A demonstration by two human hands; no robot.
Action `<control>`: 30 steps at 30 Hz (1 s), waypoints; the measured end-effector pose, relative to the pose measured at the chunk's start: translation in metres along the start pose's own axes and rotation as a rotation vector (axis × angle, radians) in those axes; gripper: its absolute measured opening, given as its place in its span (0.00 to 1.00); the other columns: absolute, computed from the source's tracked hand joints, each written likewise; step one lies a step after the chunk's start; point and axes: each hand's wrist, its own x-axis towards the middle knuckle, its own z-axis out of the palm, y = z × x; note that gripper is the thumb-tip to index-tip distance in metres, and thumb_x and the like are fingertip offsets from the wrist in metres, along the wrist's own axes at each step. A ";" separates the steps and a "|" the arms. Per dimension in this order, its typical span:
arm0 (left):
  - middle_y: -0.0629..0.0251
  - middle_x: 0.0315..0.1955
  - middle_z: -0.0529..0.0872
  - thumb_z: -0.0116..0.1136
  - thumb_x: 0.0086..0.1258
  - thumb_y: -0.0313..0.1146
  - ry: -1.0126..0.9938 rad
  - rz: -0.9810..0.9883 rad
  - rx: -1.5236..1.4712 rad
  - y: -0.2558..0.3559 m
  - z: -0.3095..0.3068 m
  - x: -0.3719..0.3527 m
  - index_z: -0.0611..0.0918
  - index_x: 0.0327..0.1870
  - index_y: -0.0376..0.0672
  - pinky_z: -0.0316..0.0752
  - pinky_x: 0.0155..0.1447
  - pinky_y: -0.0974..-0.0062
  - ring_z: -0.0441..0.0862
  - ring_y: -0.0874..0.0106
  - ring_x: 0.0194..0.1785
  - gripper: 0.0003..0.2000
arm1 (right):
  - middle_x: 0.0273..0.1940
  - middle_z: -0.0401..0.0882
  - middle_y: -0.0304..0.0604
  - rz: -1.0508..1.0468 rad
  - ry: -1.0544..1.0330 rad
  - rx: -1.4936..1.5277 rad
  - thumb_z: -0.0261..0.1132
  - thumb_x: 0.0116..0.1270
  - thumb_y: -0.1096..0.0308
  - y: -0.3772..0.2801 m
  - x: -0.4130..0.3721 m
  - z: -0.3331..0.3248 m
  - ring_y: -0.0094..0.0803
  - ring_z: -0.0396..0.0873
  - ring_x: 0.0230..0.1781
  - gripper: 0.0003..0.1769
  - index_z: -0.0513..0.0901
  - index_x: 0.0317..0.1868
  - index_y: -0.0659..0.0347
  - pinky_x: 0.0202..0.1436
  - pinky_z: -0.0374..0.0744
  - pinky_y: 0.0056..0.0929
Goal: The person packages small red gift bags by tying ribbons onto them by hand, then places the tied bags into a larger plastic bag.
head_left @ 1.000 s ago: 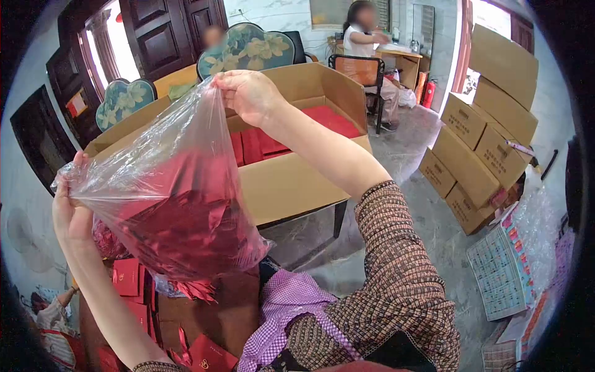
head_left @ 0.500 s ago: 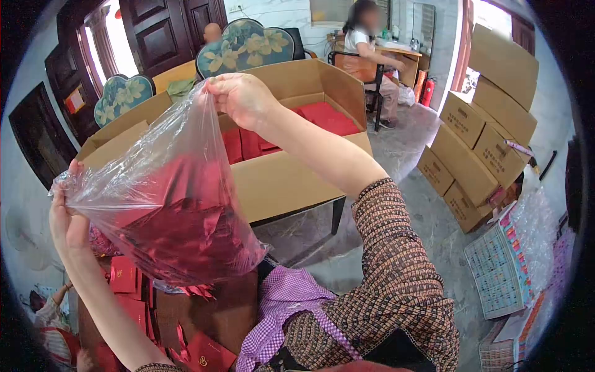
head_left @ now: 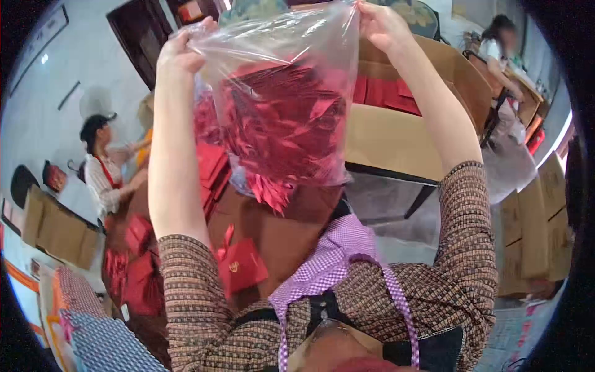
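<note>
My left hand [head_left: 181, 54] grips the left top corner of a clear plastic bag [head_left: 279, 43], fingers closed on the film. The opposite top corner is pinched in my right hand [head_left: 379, 26]. Between them the bag hangs over the brown table [head_left: 248, 217], stretched wide along its top. Red folded pieces with ribbons [head_left: 285, 118] fill its lower part; their exact kind is blurred by the film. Below it lies a bundle of red ribbons [head_left: 271, 192]. A flat red gift bag [head_left: 245, 263] with a gold emblem rests near my left sleeve.
Behind the bag stands a large open cardboard box [head_left: 390, 139] holding red packs [head_left: 384, 93]. A person [head_left: 102, 161] works at the table's left end; another person [head_left: 499, 68] sits at the far right. Stacked cartons [head_left: 527, 229] stand right, woven baskets [head_left: 105, 344] lower left.
The view has turned left and down. Both hands now hold the bag higher and more level, stretched straight in front of me, where it hung slanted before. The person at the left has come into fuller view.
</note>
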 end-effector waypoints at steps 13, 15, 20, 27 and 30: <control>0.49 0.49 0.78 0.37 0.69 0.29 -0.039 -0.181 0.024 -0.009 -0.018 0.092 0.75 0.51 0.32 0.63 0.64 0.50 0.74 0.57 0.54 0.16 | 0.22 0.75 0.36 0.042 0.790 0.174 0.58 0.57 0.79 -0.015 0.038 -0.012 0.26 0.74 0.22 0.06 0.77 0.24 0.59 0.25 0.71 0.27; 0.50 0.47 0.79 0.38 0.69 0.28 -0.093 -0.227 0.011 -0.017 -0.032 0.123 0.76 0.49 0.31 0.64 0.62 0.51 0.75 0.56 0.52 0.15 | 0.23 0.75 0.36 0.029 0.808 0.173 0.58 0.57 0.79 -0.016 0.037 -0.019 0.26 0.74 0.22 0.06 0.77 0.25 0.59 0.26 0.71 0.26; 0.50 0.46 0.79 0.39 0.69 0.28 -0.035 -0.221 0.034 -0.043 0.010 0.102 0.76 0.49 0.31 0.65 0.62 0.51 0.75 0.56 0.52 0.15 | 0.23 0.75 0.36 0.016 0.807 0.089 0.56 0.60 0.76 -0.039 0.023 -0.044 0.25 0.74 0.22 0.06 0.76 0.26 0.57 0.28 0.73 0.26; 0.53 0.47 0.80 0.40 0.69 0.31 -0.046 -0.324 -0.060 -0.053 0.049 0.074 0.79 0.48 0.38 0.63 0.62 0.47 0.75 0.56 0.53 0.14 | 0.24 0.75 0.37 0.021 0.813 0.029 0.55 0.62 0.76 -0.068 0.004 -0.045 0.26 0.74 0.22 0.04 0.75 0.30 0.60 0.27 0.74 0.27; 0.51 0.47 0.79 0.38 0.70 0.31 -0.001 -0.307 -0.063 -0.055 0.068 0.047 0.77 0.48 0.34 0.63 0.63 0.48 0.74 0.55 0.53 0.15 | 0.25 0.76 0.38 0.015 0.827 0.053 0.55 0.61 0.77 -0.074 0.002 -0.040 0.27 0.75 0.23 0.04 0.75 0.29 0.61 0.28 0.75 0.29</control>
